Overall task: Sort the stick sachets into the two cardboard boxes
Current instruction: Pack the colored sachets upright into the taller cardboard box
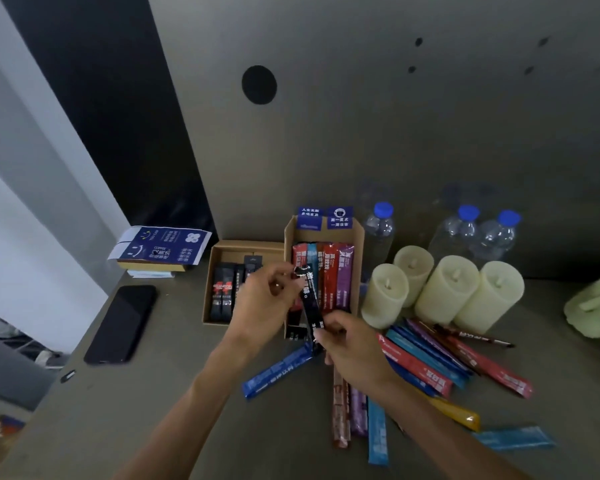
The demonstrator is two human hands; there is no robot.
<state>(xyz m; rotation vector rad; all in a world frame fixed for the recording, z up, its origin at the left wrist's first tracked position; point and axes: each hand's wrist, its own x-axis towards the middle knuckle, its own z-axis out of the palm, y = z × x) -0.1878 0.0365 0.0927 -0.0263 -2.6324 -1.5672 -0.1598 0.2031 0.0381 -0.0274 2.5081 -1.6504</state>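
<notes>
Hands share one black sachet (310, 303): left hand (267, 301) pinches its top, right hand (349, 346) its bottom, over the tall box's (359, 242) hidden front edge. Left of that box stands the low box (243, 243); right, loose sachets (430, 362) crowd the desk (153, 410).

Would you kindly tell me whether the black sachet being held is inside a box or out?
Out: the left hand and right hand pinch the black sachet by its ends, lifted over the right box.

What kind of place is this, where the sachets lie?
Probably an office or home desk: a phone lies on the grey tabletop, and water bottles and candles stand by the back panel.
</notes>
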